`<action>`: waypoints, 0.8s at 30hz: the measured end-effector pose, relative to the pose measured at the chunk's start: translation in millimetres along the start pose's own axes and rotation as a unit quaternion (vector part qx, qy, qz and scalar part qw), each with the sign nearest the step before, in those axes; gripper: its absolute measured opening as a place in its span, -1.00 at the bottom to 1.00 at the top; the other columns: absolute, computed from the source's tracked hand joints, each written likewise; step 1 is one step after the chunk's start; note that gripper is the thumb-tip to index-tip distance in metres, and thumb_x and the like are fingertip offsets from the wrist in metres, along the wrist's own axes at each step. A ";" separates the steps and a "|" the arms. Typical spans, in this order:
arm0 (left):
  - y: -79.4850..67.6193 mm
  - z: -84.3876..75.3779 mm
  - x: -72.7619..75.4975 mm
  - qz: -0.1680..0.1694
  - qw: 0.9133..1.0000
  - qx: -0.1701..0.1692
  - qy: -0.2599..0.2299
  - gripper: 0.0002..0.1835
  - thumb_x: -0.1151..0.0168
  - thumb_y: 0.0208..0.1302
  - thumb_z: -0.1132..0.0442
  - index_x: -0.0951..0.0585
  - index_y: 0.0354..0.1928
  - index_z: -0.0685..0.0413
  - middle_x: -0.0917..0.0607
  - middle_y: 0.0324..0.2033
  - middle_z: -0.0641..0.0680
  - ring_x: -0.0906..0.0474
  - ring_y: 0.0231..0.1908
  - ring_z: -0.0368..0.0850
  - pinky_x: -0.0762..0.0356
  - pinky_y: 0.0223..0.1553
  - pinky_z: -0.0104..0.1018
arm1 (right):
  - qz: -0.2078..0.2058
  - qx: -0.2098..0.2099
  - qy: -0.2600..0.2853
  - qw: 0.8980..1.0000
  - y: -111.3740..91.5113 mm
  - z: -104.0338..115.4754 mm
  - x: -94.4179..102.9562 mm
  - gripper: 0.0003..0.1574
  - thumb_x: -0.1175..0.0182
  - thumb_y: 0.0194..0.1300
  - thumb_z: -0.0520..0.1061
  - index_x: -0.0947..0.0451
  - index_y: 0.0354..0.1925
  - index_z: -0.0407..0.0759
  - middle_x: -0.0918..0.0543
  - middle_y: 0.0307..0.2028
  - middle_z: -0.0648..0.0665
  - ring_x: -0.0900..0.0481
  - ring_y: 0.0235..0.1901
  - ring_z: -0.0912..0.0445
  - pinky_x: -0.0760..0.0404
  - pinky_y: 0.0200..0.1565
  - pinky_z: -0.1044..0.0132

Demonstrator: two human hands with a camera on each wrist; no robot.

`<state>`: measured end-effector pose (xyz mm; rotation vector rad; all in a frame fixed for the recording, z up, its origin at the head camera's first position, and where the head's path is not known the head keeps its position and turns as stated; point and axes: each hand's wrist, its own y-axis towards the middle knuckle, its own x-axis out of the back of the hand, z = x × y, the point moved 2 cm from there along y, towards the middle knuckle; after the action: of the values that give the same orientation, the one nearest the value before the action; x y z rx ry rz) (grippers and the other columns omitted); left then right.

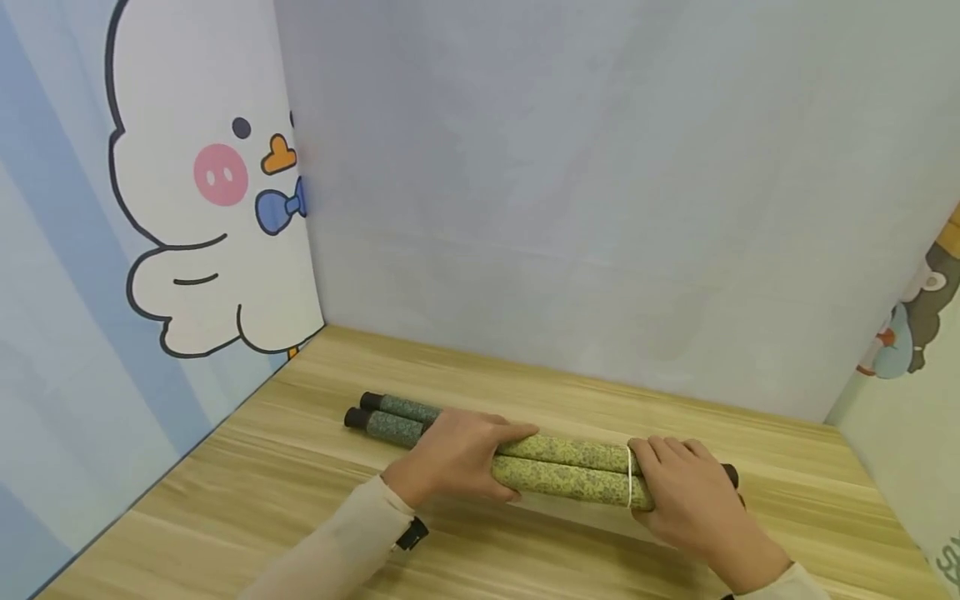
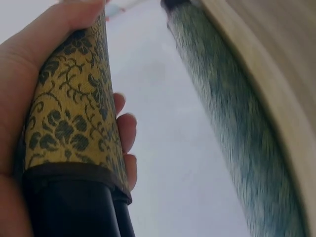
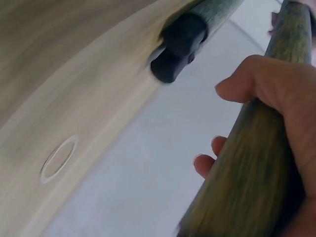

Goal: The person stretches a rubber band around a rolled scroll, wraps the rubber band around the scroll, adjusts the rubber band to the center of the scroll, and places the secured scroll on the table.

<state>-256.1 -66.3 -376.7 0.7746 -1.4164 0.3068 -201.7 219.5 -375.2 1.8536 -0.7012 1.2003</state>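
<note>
A yellow, flower-patterned scroll (image 1: 566,477), rolled from both ends into two parallel rolls, lies crosswise between my hands. My left hand (image 1: 462,457) grips its left part, thumb on one side and fingers round the other. Its dark end rods (image 2: 71,210) show below the cloth in the left wrist view. My right hand (image 1: 686,496) holds the right end, beside a thin white band (image 1: 630,477) looped round both rolls. Behind lies a green patterned double-rolled scroll (image 1: 395,427) with black knobs; my left hand and the yellow scroll hide much of it.
The wood-grain table (image 1: 262,500) meets a plain pale cloth wall (image 1: 562,208) at the back. A duck-printed curtain (image 1: 217,250) borders the left side. In the right wrist view a white ring (image 3: 59,159) lies on the wood.
</note>
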 end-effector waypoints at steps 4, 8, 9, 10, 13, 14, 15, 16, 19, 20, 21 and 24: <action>4.7 -10.1 -4.2 0.004 1.000 -0.019 -0.016 -0.05 -0.55 -0.08 -0.35 -0.50 0.41 -0.28 -0.71 0.09 -0.16 -0.68 -0.13 -0.27 -0.57 -0.43 -0.39 | 0.009 0.036 0.027 0.999 13.1 19.1 -3.8 0.03 -0.67 -0.23 0.16 -0.48 0.13 -0.24 -0.65 -0.08 -0.16 -0.64 -0.09 -0.08 -0.59 -0.03 -0.06; 7.7 -11.1 -1.1 0.011 1.000 -0.027 -0.009 -0.05 -0.55 -0.08 -0.36 -0.50 0.42 -0.30 -0.73 0.01 -0.17 -0.62 -0.32 -0.36 -0.46 -0.51 -0.44 | 0.014 0.035 0.040 0.998 15.9 26.4 -4.2 0.11 -0.64 -0.17 0.20 -0.45 0.27 -0.22 -0.64 -0.01 -0.14 -0.63 -0.05 -0.07 -0.60 -0.02 -0.05; 8.1 -10.0 0.6 0.014 1.000 -0.028 -0.006 -0.05 -0.54 -0.08 -0.37 -0.49 0.42 -0.31 -0.73 0.00 -0.17 -0.60 -0.35 -0.37 -0.44 -0.51 -0.45 | 0.011 0.032 0.040 0.999 14.6 25.3 -3.4 0.15 -0.63 -0.14 0.22 -0.43 0.33 -0.21 -0.63 0.01 -0.13 -0.63 -0.04 -0.07 -0.59 -0.02 -0.05; 8.4 -8.5 2.5 0.015 1.000 -0.027 -0.002 -0.05 -0.53 -0.07 -0.38 -0.49 0.42 -0.32 -0.73 -0.01 -0.17 -0.60 -0.36 -0.37 -0.43 -0.51 -0.45 | 0.007 0.026 0.037 0.999 12.9 23.2 -2.4 0.19 -0.61 -0.12 0.24 -0.40 0.38 -0.19 -0.62 0.04 -0.12 -0.62 -0.03 -0.06 -0.59 -0.02 -0.04; 6.2 -2.5 7.6 0.019 1.000 -0.019 0.001 -0.04 -0.53 -0.07 -0.38 -0.48 0.43 -0.31 -0.73 0.01 -0.15 -0.62 -0.31 -0.35 -0.41 -0.52 -0.46 | -0.001 0.019 0.033 0.999 5.6 11.2 -0.4 0.27 -0.60 -0.11 0.28 -0.33 0.46 -0.15 -0.62 0.06 -0.12 -0.63 -0.03 -0.07 -0.61 -0.03 -0.04; 5.0 -0.3 8.2 0.020 1.000 -0.015 0.002 -0.04 -0.53 -0.07 -0.37 -0.49 0.43 -0.30 -0.73 0.02 -0.15 -0.63 -0.31 -0.34 -0.41 -0.53 -0.46 | -0.001 0.015 0.028 0.999 2.9 6.5 -0.2 0.27 -0.60 -0.12 0.27 -0.34 0.46 -0.15 -0.63 0.05 -0.12 -0.63 -0.04 -0.07 -0.61 -0.05 -0.05; 4.0 1.6 8.3 0.020 1.000 -0.011 0.001 -0.04 -0.54 -0.08 -0.37 -0.49 0.42 -0.29 -0.73 0.02 -0.14 -0.63 -0.32 -0.34 -0.40 -0.55 -0.46 | 0.001 0.009 0.025 1.000 0.9 2.3 -0.3 0.26 -0.61 -0.14 0.26 -0.36 0.43 -0.17 -0.63 0.04 -0.12 -0.63 -0.05 -0.07 -0.61 -0.05 -0.05; 3.2 3.3 7.5 0.020 1.000 -0.008 -0.001 -0.04 -0.54 -0.08 -0.36 -0.49 0.42 -0.28 -0.73 0.02 -0.14 -0.63 -0.31 -0.34 -0.38 -0.55 -0.47 | 0.004 0.004 0.021 1.000 -0.6 -1.1 -0.4 0.24 -0.62 -0.17 0.24 -0.39 0.40 -0.19 -0.64 0.02 -0.13 -0.64 -0.05 -0.08 -0.60 -0.05 -0.06; 4.3 2.6 3.6 0.017 1.000 -0.007 -0.004 -0.04 -0.56 -0.09 -0.34 -0.51 0.41 -0.25 -0.74 0.00 -0.14 -0.64 -0.30 -0.33 -0.38 -0.56 -0.47 | 0.018 -0.008 0.016 1.000 0.5 -3.5 -1.7 0.10 -0.65 -0.22 0.19 -0.49 0.24 -0.23 -0.65 -0.07 -0.12 -0.63 -0.09 -0.07 -0.60 -0.06 -0.06; 6.5 0.1 1.5 0.015 1.000 -0.012 -0.008 -0.05 -0.56 -0.09 -0.33 -0.51 0.41 -0.24 -0.75 -0.03 -0.14 -0.63 -0.31 -0.34 -0.40 -0.54 -0.47 | 0.021 -0.007 0.020 1.000 2.3 -1.1 -2.4 0.05 -0.65 -0.23 0.17 -0.50 0.19 -0.22 -0.65 -0.09 -0.11 -0.63 -0.12 -0.06 -0.61 -0.07 -0.06; 8.8 -2.9 -0.5 0.014 1.000 -0.018 -0.010 -0.06 -0.56 -0.08 -0.33 -0.52 0.40 -0.23 -0.75 -0.04 -0.14 -0.61 -0.33 -0.35 -0.41 -0.52 -0.47 | 0.025 -0.004 0.026 0.999 5.4 2.7 -3.4 0.02 -0.65 -0.21 0.15 -0.50 0.17 -0.21 -0.64 -0.11 -0.10 -0.64 -0.13 -0.04 -0.62 -0.09 -0.06; 14.7 -11.5 -5.7 0.010 0.999 -0.041 -0.017 -0.08 -0.56 -0.06 -0.32 -0.54 0.38 -0.20 -0.75 -0.04 -0.15 -0.56 -0.39 -0.42 -0.43 -0.49 -0.50 | 0.035 0.021 0.047 0.998 17.6 18.7 -6.1 -0.03 -0.63 -0.16 0.14 -0.48 0.15 -0.19 -0.64 -0.14 -0.07 -0.64 -0.21 0.00 -0.65 -0.17 0.01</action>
<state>-257.4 -46.8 -377.3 0.7014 -1.4606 0.2499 -209.2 194.5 -379.3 1.8063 -0.6975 1.3473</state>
